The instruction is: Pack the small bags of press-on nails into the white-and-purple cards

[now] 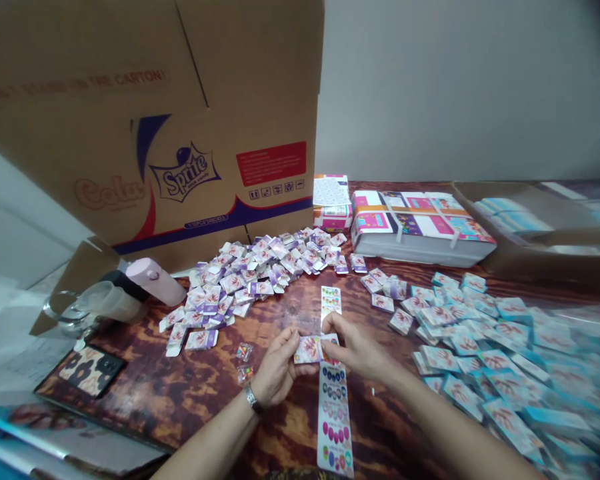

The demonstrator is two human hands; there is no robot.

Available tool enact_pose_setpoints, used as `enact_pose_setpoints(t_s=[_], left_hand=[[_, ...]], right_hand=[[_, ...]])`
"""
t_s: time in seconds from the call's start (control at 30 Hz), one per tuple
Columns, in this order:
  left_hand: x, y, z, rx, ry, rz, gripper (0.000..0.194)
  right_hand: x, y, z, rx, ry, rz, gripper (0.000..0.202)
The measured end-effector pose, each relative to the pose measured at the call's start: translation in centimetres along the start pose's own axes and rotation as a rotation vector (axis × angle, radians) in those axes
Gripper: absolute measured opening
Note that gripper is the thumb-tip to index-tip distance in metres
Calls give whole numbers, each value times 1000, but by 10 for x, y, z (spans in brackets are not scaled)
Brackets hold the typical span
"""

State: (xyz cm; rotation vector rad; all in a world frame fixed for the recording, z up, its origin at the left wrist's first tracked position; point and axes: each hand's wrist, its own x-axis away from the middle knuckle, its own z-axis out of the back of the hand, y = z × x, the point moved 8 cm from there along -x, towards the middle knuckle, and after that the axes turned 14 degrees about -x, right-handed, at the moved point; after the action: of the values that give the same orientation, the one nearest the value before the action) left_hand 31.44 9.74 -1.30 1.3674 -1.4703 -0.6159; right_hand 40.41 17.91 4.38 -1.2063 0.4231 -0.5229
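My left hand, with a wristband at the wrist, pinches the left end of a small white-and-purple printed box. The fingers of my right hand are closed at the box's right end; what lies under those fingertips is partly hidden. Beneath both hands a long strip of nail stickers runs lengthwise along the table, its middle covered by the hands and box. Two small clear packets with colourful pieces lie just left of my left hand.
A heap of small purple-and-white boxes lies before a large carton. Blue-and-white boxes spread over the right side. Behind stand a strapped printed stack and an open carton. A pink cup and patterned phone lie left.
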Motion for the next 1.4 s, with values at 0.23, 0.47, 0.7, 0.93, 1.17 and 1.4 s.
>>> enact_pose_setpoints(t_s=[0.23, 0.47, 0.7, 0.93, 1.17, 1.4], left_hand=[[8, -10, 4, 118, 173, -58, 17], [13, -9, 3, 148, 183, -61, 19], [16, -14, 2, 115, 153, -48, 22], [15, -15, 11, 60, 175, -20, 24], [17, -9, 13, -43, 221, -104, 27], [20, -3, 13, -195, 311, -190, 25]], right_hand=[[15, 12, -1, -42, 117, -34, 18], [19, 13, -1, -37, 115, -19, 26], [17, 24, -9, -79, 158, -106, 18], [18, 42, -25, -623, -41, -209, 39], [20, 51, -18, -595, 128, -280, 35], [23, 41, -23, -489, 276, -223, 23]])
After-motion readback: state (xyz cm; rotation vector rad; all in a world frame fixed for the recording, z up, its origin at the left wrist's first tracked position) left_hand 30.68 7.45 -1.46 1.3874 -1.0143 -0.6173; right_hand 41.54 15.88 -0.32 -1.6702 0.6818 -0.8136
